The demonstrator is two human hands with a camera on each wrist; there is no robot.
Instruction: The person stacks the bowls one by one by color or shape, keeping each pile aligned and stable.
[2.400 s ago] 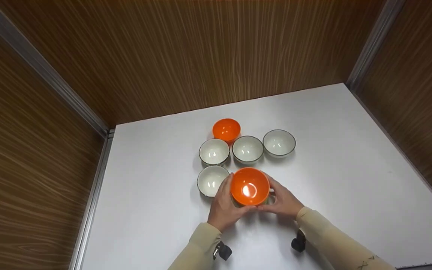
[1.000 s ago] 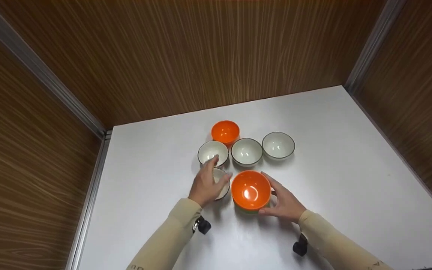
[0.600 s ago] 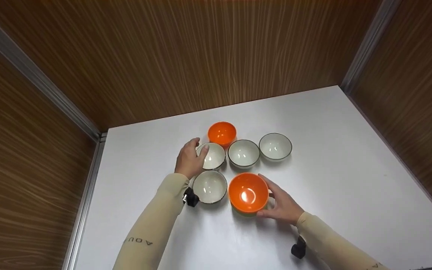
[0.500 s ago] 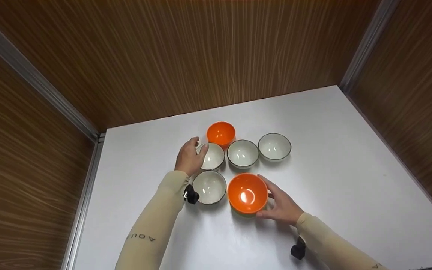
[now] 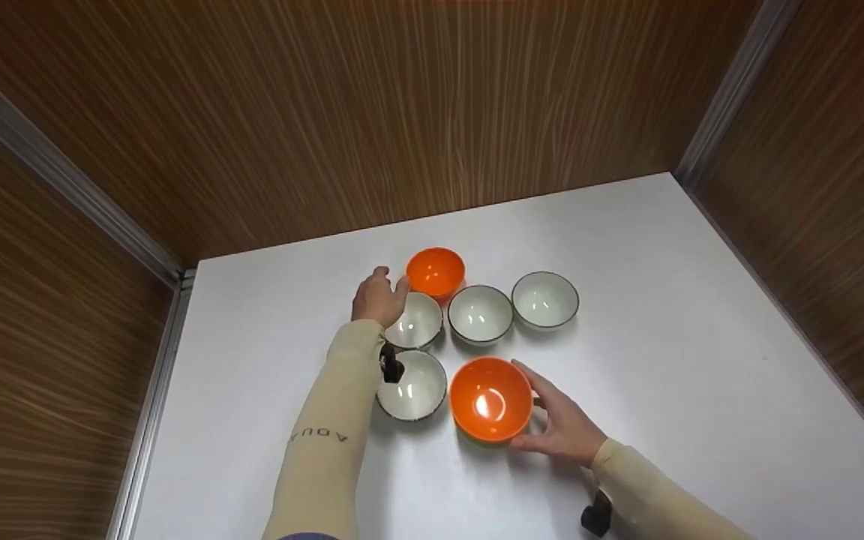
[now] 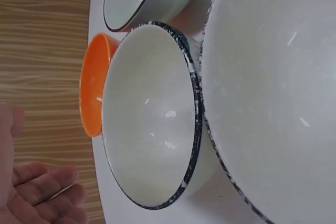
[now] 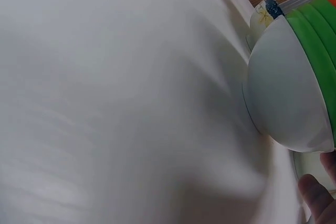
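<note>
In the head view, my right hand (image 5: 563,424) holds the right side of a stack of bowls, an orange bowl (image 5: 490,399) uppermost. Its thumb lies at the near side, its fingers at the far side. The right wrist view shows green bowls (image 7: 315,45) under the orange one and a white bowl (image 7: 289,87) at the bottom. My left hand (image 5: 378,298) reaches past the white bowls, close to the left of another orange bowl (image 5: 436,273); touching or not, I cannot tell. In the left wrist view its fingers (image 6: 52,192) are loosely bent around nothing.
White dark-rimmed bowls stand upright: one left of the stack (image 5: 421,386), one under my left hand (image 5: 418,322), one in the middle (image 5: 480,315) and one farther right (image 5: 544,300). Wood-grain panels (image 5: 372,112) surround the back and sides of the white table (image 5: 664,337).
My left hand has let go of the stack and moved away, left and over the white bowls, to the far orange bowl. My right hand has stayed at the stack.
</note>
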